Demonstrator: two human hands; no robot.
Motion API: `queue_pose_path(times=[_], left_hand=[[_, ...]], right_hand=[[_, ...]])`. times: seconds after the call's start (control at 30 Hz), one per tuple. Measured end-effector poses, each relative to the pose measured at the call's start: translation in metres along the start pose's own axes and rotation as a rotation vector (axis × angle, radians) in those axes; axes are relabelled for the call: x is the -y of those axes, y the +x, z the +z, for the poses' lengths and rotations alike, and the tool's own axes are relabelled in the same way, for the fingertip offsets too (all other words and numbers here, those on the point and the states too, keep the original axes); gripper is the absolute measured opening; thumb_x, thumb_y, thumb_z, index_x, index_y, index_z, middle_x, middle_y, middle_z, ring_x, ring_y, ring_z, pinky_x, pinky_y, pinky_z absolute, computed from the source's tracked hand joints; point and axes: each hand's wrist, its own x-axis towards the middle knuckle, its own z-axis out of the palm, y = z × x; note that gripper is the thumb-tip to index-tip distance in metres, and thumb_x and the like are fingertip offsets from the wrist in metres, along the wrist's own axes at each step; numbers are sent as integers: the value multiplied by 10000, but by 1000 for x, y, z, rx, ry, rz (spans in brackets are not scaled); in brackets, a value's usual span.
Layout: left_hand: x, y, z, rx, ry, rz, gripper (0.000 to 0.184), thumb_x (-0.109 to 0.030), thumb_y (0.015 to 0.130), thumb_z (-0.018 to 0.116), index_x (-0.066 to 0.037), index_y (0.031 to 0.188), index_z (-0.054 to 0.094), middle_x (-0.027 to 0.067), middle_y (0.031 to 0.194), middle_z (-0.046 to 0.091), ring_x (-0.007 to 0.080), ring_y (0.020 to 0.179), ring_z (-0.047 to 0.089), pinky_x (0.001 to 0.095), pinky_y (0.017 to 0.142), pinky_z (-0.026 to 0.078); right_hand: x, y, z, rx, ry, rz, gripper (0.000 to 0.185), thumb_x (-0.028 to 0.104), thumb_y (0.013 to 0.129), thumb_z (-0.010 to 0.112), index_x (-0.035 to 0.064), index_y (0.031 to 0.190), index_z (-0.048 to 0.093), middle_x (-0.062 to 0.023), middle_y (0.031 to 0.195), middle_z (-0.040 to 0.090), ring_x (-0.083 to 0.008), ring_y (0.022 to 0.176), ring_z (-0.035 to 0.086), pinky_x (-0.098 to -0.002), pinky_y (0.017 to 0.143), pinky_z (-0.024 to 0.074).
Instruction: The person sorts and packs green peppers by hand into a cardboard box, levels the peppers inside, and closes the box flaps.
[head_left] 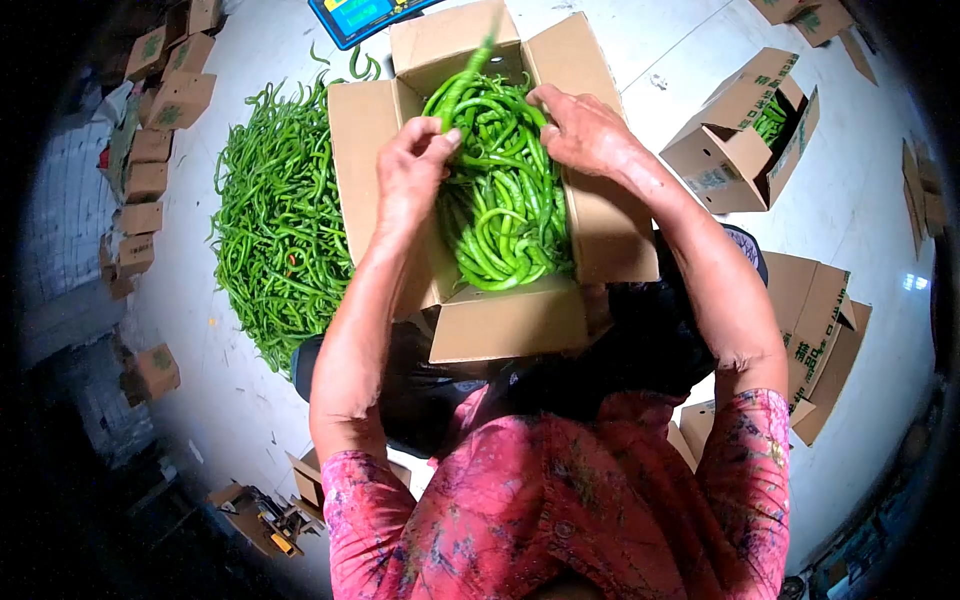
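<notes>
Long green chili peppers (505, 215) lie curled inside an open cardboard box (508, 325) whose flaps are folded outward. My left hand (412, 165), over the box's left side, pinches a green chili pepper (462, 92) between thumb and fingers; its upper end is blurred by motion. My right hand (585, 130) is at the box's right inner edge, fingers bent down onto the peppers. Whether those fingers grip a pepper is hidden. A large heap of green peppers (278, 215) is spread on the floor to the left of the box.
A blue-framed scale display (362, 14) sits beyond the box. Two open cardboard cartons stand at the right, the upper carton (730, 140) holding peppers, the lower carton (815, 320) beneath it. Stacked boxes (180, 100) line the left side. Tools (280, 520) lie at lower left.
</notes>
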Motion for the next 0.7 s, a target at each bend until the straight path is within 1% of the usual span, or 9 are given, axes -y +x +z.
queue_pose_path(times=[0.13, 0.17, 0.3, 0.4, 0.43, 0.53, 0.57, 0.6, 0.7], left_hand=[[-14, -40, -23, 180, -161, -189, 138, -176, 922, 656, -47, 915, 606, 7, 742, 589, 92, 666, 565, 224, 653, 478], [-9, -52, -24, 191, -158, -217, 138, -174, 925, 652, -51, 897, 595, 11, 732, 592, 98, 658, 578, 227, 638, 489], [45, -88, -28, 373, -53, -330, 154, -145, 929, 643, -59, 845, 546, 43, 737, 630, 114, 618, 631, 221, 522, 505], [63, -100, -24, 383, 237, -320, 199, -132, 914, 650, 6, 1018, 550, 68, 709, 652, 128, 609, 638, 243, 517, 520], [51, -103, -21, 363, 388, -246, 349, -128, 887, 669, 37, 1159, 524, 102, 672, 647, 159, 588, 632, 307, 516, 515], [40, -100, -23, 275, 805, 177, 404, -113, 863, 675, 31, 1209, 526, 135, 664, 637, 201, 579, 630, 361, 559, 513], [30, -97, -23, 217, 709, 187, 286, -114, 857, 668, -6, 1110, 593, 134, 585, 613, 326, 582, 646, 428, 582, 507], [25, -93, -26, 155, 603, 195, 237, -115, 864, 663, 7, 1064, 629, 172, 709, 652, 298, 655, 662, 409, 619, 515], [10, -71, -39, -12, 423, 239, 202, -102, 886, 621, 26, 1038, 656, 195, 959, 665, 260, 847, 669, 356, 762, 525]], right_hand=[[0, 3, -11, -48, 116, -49, 472, 182, 793, 556, 33, 1240, 540, -260, 1039, 663, -416, 1027, 630, -464, 934, 481], [-6, 4, -9, -116, 149, -154, 444, 204, 816, 535, 32, 1225, 538, -206, 878, 656, -335, 868, 646, -427, 813, 496], [-7, -3, -23, -133, 298, -173, 467, 224, 803, 549, 31, 1229, 560, -62, 728, 545, -163, 693, 508, -312, 657, 441], [-1, -12, -26, -138, 385, -131, 462, 221, 807, 544, 21, 1223, 562, -41, 732, 542, -152, 692, 508, -308, 658, 441], [-1, -14, -27, -78, 413, -150, 451, 197, 825, 531, 15, 1237, 551, -17, 730, 528, -135, 679, 496, -291, 635, 429], [11, -22, -20, -15, 345, -123, 431, 164, 846, 520, 14, 1249, 538, -4, 712, 502, -125, 664, 481, -282, 614, 419], [13, -26, -18, -4, 323, -237, 421, 124, 856, 507, 25, 1265, 522, 1, 707, 512, -126, 664, 498, -288, 605, 436], [18, -30, -16, 21, 253, -203, 396, 136, 815, 531, 35, 1197, 547, -182, 739, 635, -315, 695, 651, -450, 686, 528], [24, -45, 8, -39, 88, -445, 328, 157, 833, 562, 18, 1130, 543, -178, 797, 624, -333, 783, 647, -461, 731, 523]])
